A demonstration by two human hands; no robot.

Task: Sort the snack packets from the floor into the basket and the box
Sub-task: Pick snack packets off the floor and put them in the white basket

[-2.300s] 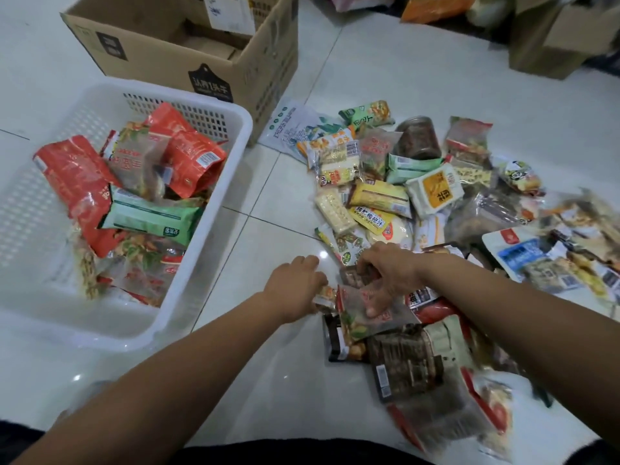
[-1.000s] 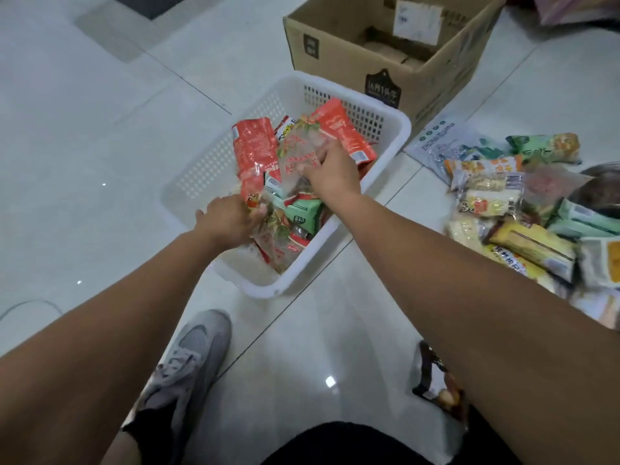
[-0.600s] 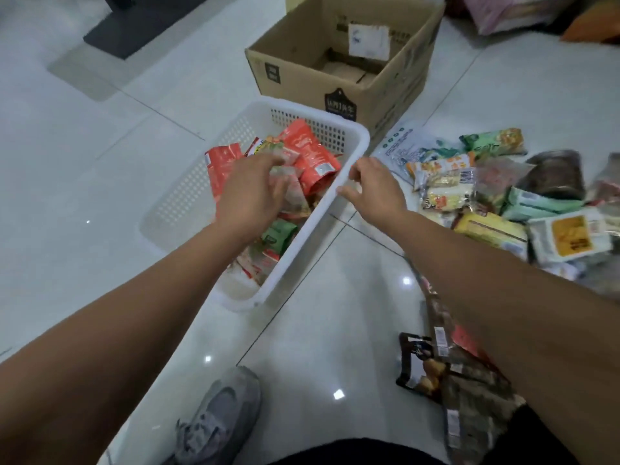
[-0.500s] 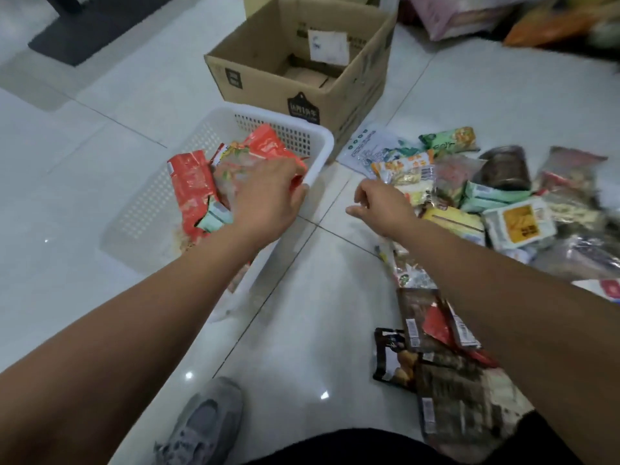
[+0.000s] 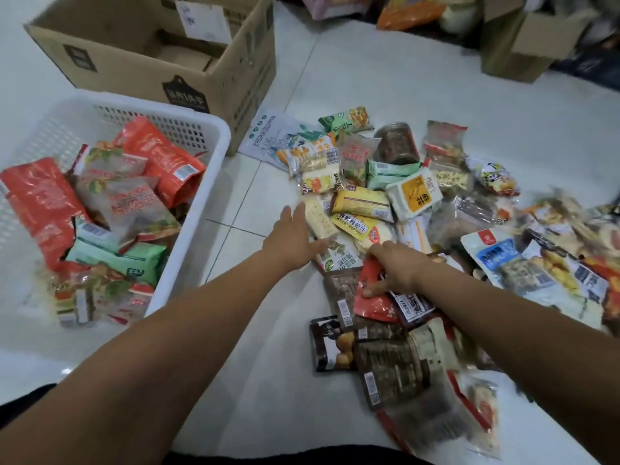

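Over the floor pile, her left hand [image 5: 291, 237] hovers with fingers spread, while the right hand [image 5: 399, 267] pinches a red packet [image 5: 370, 297].

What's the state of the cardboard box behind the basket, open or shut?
Open. The cardboard box has its top flaps up, and its brown inside shows from above, behind the white basket.

Your right hand [image 5: 399, 266] covers part of the red packet [image 5: 370, 297], hiding its label. The snack packets [image 5: 570, 236] at the right edge are smeared by blur, unreadable. The cardboard box [image 5: 161, 65] is cut off at the top edge.
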